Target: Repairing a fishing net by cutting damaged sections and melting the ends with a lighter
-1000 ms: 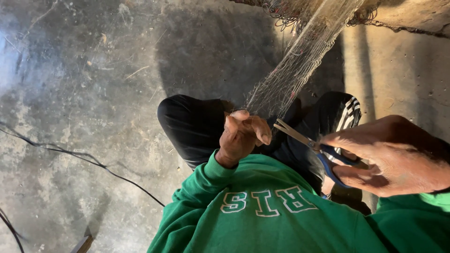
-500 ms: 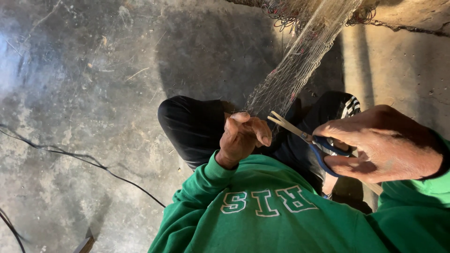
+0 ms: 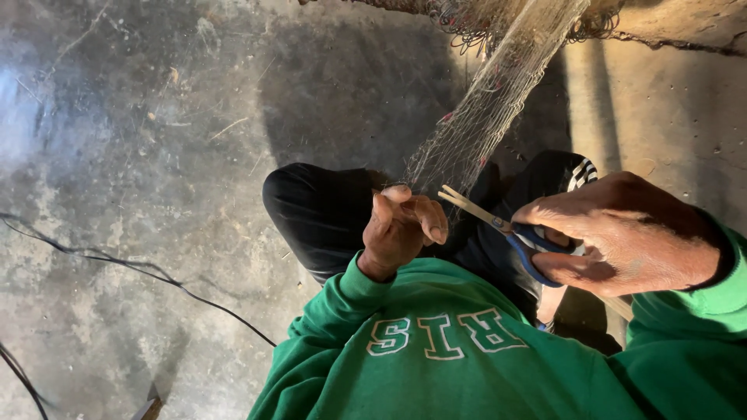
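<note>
Here, in the middle of the frame, the left hand [image 3: 401, 225] pinches the lower end of a pale fishing net [image 3: 486, 117], its fingers curled together on the mesh and pulling it taut, so that the net runs as a narrowing band from the upper right of the frame, where it bunches against a dark tangle of cord, down to that hand. At the right of the frame the right hand [image 3: 622, 233] holds a pair of scissors [image 3: 506, 229] with blue handles, its fingers closed through and around the loops; the light-coloured blades point toward the upper left and stand slightly parted, their tips just beside the left hand's fingertips and right at the edge of the mesh. Whether a strand lies between the blades cannot be told, as the threads there are too fine to make out. As a judgement, the work is in its middle: the net is gripped and tensioned and the scissors are brought up to it, but no cut pieces or trimmed threads show on the lap or on the concrete floor [image 3: 140, 155], and a long run of net stretches uncut toward the top of the frame. Below the hands lies the person's green sweatshirt [image 3: 451, 365], with dark trousers [image 3: 319, 210] just above it, and a thin black cable [image 3: 117, 264] crosses the floor at the left.
</note>
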